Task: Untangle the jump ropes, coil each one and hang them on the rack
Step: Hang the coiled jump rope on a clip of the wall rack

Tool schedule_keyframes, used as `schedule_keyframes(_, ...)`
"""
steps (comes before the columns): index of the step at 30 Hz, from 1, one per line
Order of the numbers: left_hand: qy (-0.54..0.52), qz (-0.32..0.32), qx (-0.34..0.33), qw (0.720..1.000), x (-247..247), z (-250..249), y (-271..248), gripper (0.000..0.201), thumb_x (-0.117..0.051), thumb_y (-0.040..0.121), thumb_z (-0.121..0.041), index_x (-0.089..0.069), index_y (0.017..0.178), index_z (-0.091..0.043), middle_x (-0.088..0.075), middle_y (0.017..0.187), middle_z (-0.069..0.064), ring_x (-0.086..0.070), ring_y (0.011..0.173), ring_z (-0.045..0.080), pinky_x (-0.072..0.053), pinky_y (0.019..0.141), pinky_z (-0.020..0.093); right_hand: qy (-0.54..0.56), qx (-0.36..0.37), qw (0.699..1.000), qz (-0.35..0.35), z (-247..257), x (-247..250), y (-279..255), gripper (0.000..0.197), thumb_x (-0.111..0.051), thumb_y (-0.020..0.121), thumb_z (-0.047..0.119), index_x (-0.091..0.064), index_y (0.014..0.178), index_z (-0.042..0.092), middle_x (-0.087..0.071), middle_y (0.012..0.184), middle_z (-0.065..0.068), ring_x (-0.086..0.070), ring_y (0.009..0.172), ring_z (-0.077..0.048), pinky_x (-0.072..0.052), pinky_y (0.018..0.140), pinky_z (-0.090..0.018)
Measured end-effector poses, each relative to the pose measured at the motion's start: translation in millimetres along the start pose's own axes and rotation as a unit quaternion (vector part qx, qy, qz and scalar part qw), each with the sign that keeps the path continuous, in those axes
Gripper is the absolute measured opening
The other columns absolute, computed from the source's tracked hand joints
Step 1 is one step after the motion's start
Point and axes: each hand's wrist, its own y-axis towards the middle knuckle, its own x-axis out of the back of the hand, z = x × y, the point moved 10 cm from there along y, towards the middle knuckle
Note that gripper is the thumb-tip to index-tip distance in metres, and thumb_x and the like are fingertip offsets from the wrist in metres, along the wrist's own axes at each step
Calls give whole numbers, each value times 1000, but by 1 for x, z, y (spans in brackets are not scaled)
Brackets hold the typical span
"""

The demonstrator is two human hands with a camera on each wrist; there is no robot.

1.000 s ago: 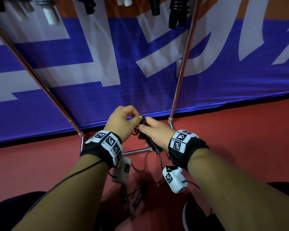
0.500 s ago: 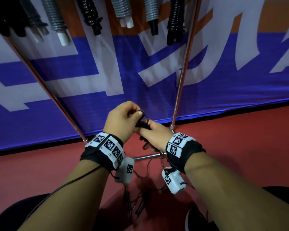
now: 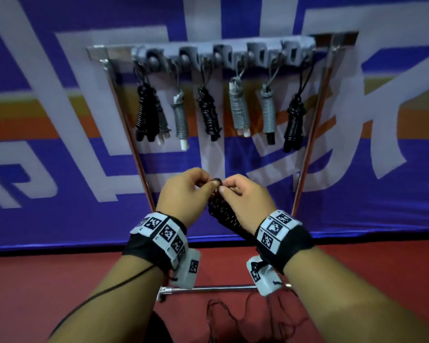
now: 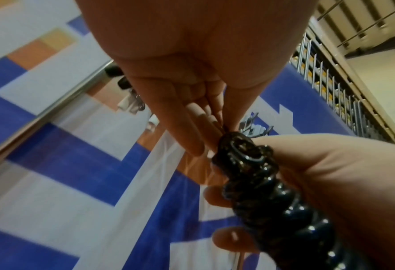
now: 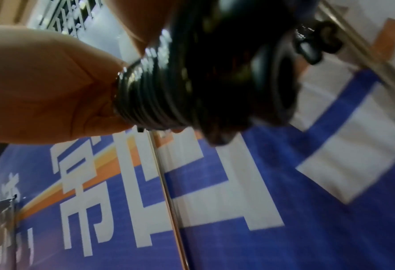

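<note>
Both hands meet below the rack [image 3: 223,54]: right hand [image 3: 243,198] wraps the black coiled rope [image 3: 224,215], left hand [image 3: 183,194] pinches its top loop. Bundle looks light, springy, prob. slick, so hold the wrapped middle & lift by the loop. Six hung ropes [image 3: 238,107] crowd the hooks w/ little free space; loose cord [image 3: 223,315] lies on the floor near the feet.

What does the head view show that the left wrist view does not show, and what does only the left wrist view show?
Only the head view shows the whole rack with coiled ropes hanging in a row, and loose cord on the red floor. Only the left wrist view shows the right hand's fingers wrapped round the black coiled rope. Both show the left hand pinching at the coil's top end.
</note>
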Motion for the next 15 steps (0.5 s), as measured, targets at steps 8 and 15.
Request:
schedule_keyframes(8,-54,-48,-25,997,97,-60,47,13,-77,90,-34,-72,84,-24,-75,78,0,-76,79,22,-64,78,51,-12,68,998,-12,125,-1,55,11,-62,103,41,-68,103,31,-75,89,9,-68,77,-8,-48,67,-26)
schedule_keyframes(15,33,-119,-24,992,156,-94,108,17,-72,95,-35,-73,82,-24,-72,76,-5,-70,71,17,-58,69,35,-10,53,998,-26,194,-6,115,16,-63,96,48,-71,91,35,-74,83,8,-72,80,-23,-65,80,-49)
